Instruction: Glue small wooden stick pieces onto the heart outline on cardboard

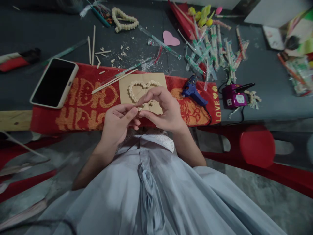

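Observation:
My left hand [119, 120] is closed, thumb and fingers pinching a small cream-coloured piece [139, 109], perhaps a bit of cut stick. My right hand [163, 109] arches over from the other side, its thumb and fingertip closing on the same piece. Just beyond the hands, a heart outline [131, 89] built of short cream stick pieces lies on a square of brown cardboard [124, 81]. My right hand hides part of its right and lower side. Under the cardboard spreads a red towel [85, 117] with orange lettering.
A phone [54, 83] lies on the towel's left end, long sticks [114, 81] beside the cardboard. Rightward are a blue glue gun [194, 91] and a purple box [234, 96]. Cut stick bits, wrapped sticks [215, 45], a pink paper heart [170, 38] and another stick heart [124, 20] litter the back.

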The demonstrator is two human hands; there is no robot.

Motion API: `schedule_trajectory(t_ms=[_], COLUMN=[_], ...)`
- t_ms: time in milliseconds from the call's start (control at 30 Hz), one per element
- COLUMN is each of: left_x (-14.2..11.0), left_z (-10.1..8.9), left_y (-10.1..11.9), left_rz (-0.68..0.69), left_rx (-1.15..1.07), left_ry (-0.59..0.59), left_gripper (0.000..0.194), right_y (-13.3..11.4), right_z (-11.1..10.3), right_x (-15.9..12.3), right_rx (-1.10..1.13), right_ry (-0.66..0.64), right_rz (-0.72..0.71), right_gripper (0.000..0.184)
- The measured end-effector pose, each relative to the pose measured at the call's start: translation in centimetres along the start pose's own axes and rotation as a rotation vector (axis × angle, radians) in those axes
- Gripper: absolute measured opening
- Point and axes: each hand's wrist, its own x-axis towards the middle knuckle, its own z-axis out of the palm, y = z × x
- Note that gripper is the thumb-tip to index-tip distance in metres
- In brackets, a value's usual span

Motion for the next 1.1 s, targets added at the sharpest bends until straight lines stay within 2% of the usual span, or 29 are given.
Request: schedule_trajectory(t_ms=[333,600,667,767,833,900,1000,1100], left_x=[-0.1,0.1,0.1,0.1,0.1,0.1,0.0,-0.1], left_z=[0.7,-0.9,-1.3,-1.5,-1.4,-1.4,-1.4,-1.4], left_y=[0.3,-0.9,-1.1,-1.2,-1.1,-1.0,-1.0,-1.1], left_rz=[0.027,0.069,0.092,0.206,0.273,0.306,0.32,0.317], left_rx=[-0.025,0.066,0.12,0.13,0.141,0.193,0.351,0.365], left_ry=[0.043,-0.005,0.024,0.078,0.045,-0.044,-0.166,-0.181], left_gripper=[0.036,0.028,0.027,0.024,0.028,0.038,0.025,0.041], right_y=[0.6,0.5,0.6,0.6,0.7,0.6,0.6,0.4], right_z=[0.2,0.2,0.3,0.4,0.6,0.8,1.2,1.4], right_x=[-0.4,-0.5,-0.5,-0.6,-0.6,-0.6,-0.6,-0.6], right_rx=[0.071,0.123,0.112,0.108,0.124,0.132,0.17,0.224], right_ry=[0.035,0.119,0.121,0.114,0.109,0.104,0.108,0.131], right_rz=[0.003,0.007,0.03,0.052,0.049,0.052,0.027,-0.011], right_gripper=[0.023,0.026,0.029,0.031,0.031,0.032,0.032,0.027])
